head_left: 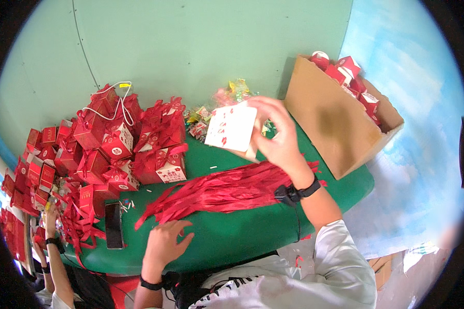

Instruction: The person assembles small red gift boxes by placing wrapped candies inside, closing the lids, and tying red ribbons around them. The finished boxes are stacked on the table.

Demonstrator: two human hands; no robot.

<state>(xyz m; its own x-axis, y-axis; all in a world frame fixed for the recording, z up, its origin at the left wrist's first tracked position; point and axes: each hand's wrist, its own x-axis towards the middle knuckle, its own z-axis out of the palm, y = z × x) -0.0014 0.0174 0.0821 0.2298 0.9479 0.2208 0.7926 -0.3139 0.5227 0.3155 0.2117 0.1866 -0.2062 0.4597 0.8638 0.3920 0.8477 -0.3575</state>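
Observation:
A small gift box [231, 126] with a white face and red printing is held up above the table, tilted. My right hand [276, 130] grips it from the right side, thumb below and fingers over the top edge. Below it lies a long bundle of red ribbons [221, 189]. My left hand [167, 242] is at the table's near edge, just below the ribbons' left end. Its fingers are loosely bent and apart, with nothing in them.
Stacked red gift boxes [93, 131] fill the left side, a white cord [122, 105] on top. A phone [114, 225] lies before them. Wrapped candies [198, 123] sit at the back. A cardboard carton [329, 116] of red boxes stands right. Another person's hand [50, 219] works far left.

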